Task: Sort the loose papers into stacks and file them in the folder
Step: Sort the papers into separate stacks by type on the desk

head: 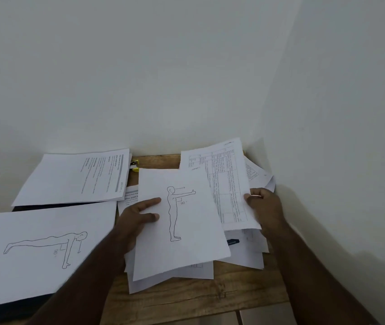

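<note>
Right now the left hand (137, 214) pinches a sheet with a standing figure (179, 221) by its left edge, thumb on top and the other fingers underneath, holding it over the loose pile of papers (243, 252). Just right of that sheet, the right hand (263, 204) grips a page printed with a table (219, 181) along its right edge, fingers curled round it. Two sorted stacks lie to the left of the left hand — one topped by a push-up drawing (43, 252), near the forearm, and beyond it one topped by a text page (76, 179). Both rest on a dark folder (22, 208), only its edges showing. Past the held sheet a small yellow object (135, 165) sits on the wooden table (186, 299) — what it is, I cannot tell.
</note>
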